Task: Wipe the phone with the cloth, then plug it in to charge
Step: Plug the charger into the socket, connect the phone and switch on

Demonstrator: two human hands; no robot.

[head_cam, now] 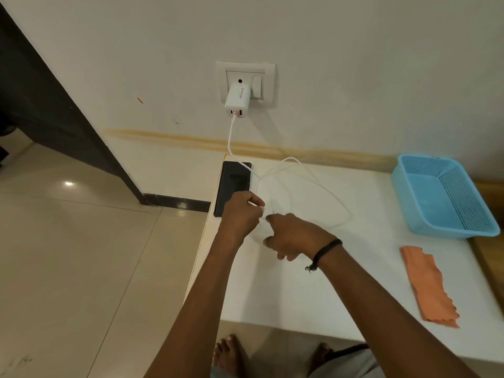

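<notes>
A black phone (pixel 234 184) lies flat at the far left corner of the white table (pixel 313 282). A white charger (pixel 238 102) sits in the wall socket (pixel 268 77), and its white cable (pixel 313 178) loops over the table. My left hand (pixel 240 216) covers the phone's near end, its fingers pinched on the cable end. My right hand (pixel 294 238) rests just right of it, fingers curled around the cable. An orange cloth (pixel 428 287) lies apart at the table's right side.
A blue plastic basket (pixel 441 200) stands at the table's far right. The table's left edge drops to a tiled floor (pixel 81 255). My bare feet (pixel 229 356) show below the near edge. A dark door frame (pixel 54 105) runs along the left.
</notes>
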